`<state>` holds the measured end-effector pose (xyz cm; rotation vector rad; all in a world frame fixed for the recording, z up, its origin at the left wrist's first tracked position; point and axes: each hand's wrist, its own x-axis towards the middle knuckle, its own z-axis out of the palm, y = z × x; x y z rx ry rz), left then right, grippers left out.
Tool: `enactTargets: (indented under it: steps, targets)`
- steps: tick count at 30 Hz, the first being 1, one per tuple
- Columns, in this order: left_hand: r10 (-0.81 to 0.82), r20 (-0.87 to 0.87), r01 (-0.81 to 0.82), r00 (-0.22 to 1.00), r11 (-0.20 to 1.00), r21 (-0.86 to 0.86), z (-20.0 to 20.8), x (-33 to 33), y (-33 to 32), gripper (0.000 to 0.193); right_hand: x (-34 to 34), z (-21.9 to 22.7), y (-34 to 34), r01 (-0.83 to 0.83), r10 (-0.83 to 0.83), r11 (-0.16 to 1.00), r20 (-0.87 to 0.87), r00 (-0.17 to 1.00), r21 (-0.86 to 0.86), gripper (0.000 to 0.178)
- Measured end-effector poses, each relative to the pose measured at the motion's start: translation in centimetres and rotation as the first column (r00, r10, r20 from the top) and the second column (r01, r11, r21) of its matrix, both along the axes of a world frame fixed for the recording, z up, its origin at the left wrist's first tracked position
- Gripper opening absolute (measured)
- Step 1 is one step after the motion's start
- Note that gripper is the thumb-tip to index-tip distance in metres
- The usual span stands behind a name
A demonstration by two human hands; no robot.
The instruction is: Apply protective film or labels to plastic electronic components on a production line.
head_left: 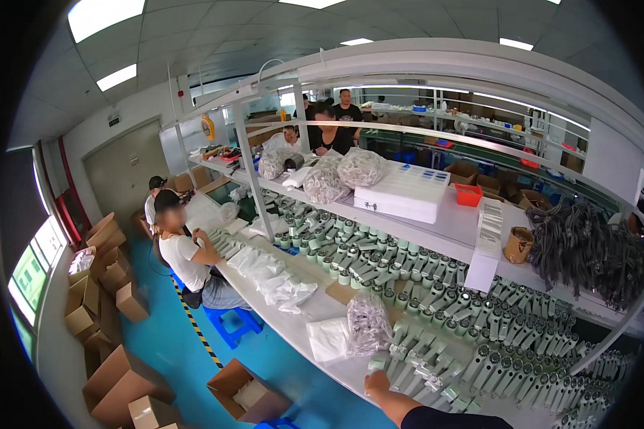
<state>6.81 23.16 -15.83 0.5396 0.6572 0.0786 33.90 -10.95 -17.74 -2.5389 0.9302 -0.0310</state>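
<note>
My left hand [376, 384] reaches in from the lower edge, below a dark sleeve [451, 417], to the near edge of the white bench. Its fingers look curled; what they hold, if anything, is too small to make out. A pale green piece [378, 362] lies right against the fingertips. Beside it, several pale green handle-shaped parts [416, 357] are laid out in rows. A clear plastic bag of whitish pieces [368, 325] stands just beyond, next to white sheets of wrapping [329, 339]. My right hand is out of view.
Rows of similar parts with round dark ends [494, 322] cover the bench's far side. Above runs a shelf with a white foam box [402, 193], a red bin [468, 194] and dark cables [587, 243]. A seated co-worker [182, 250] and cardboard boxes [125, 386] are on the left.
</note>
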Motion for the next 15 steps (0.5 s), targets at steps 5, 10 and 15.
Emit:
enactTargets:
  steps: [5, 10, 15]
  targets:
    - [-0.079, 0.183, 0.078, 0.98, 0.997, 0.01, -4.6, 3.5, 0.4, 0.023, 2.2, 1.3, -1.8, -0.034, 0.03, 0.999, -0.196, 0.98, -0.013, 0.036]
    - [-0.349, 0.288, 0.346, 0.892, 0.936, 0.063, -7.2, 6.6, 0.0, 0.032, 0.6, 1.9, -5.8, -0.29, 0.263, 0.954, -0.245, 0.933, -0.081, 0.032]
    - [-0.753, 0.28, 0.762, 0.596, 0.64, 0.098, -8.0, 7.6, 3.2, 0.041, -3.0, 6.9, -3.0, -0.233, 0.227, 0.967, 0.062, 0.972, 0.107, 0.049]
